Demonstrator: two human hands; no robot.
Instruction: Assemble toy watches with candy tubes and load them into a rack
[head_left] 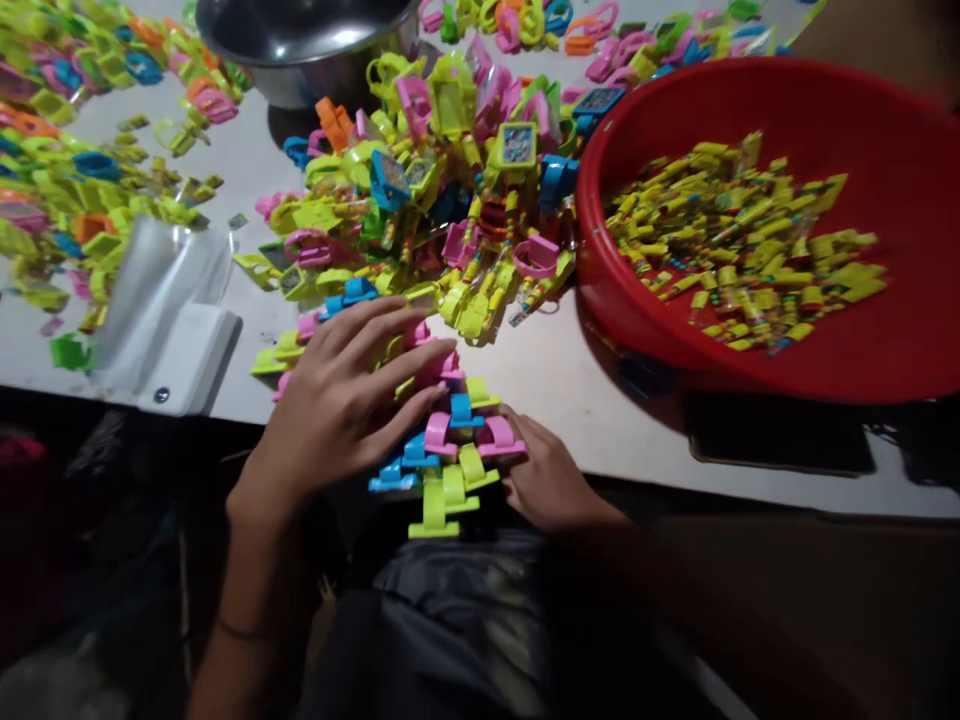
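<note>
My left hand [341,395] lies palm down across a cluster of toy watches [439,435] in pink, blue and yellow-green plastic. Its fingers are stretched out and slightly apart, covering part of the cluster. At the cluster's right side, my right hand [551,470] is curled against the watches by the table's front edge; its fingertips are partly hidden by a pink watch [501,437]. The nearest watches stick out past the edge above my lap. Just beyond my hands is a larger heap of toy watches [450,200], some with small clear tubes of coloured pieces attached.
A red basin [592,240] on the right holds many small yellow-wrapped tubes [735,240]. Behind the heap stands a metal bowl [300,75]. On the left are a white device with a clear sheet [191,360] and more toy watches [75,190]. A dark flat object [780,435] lies below the basin.
</note>
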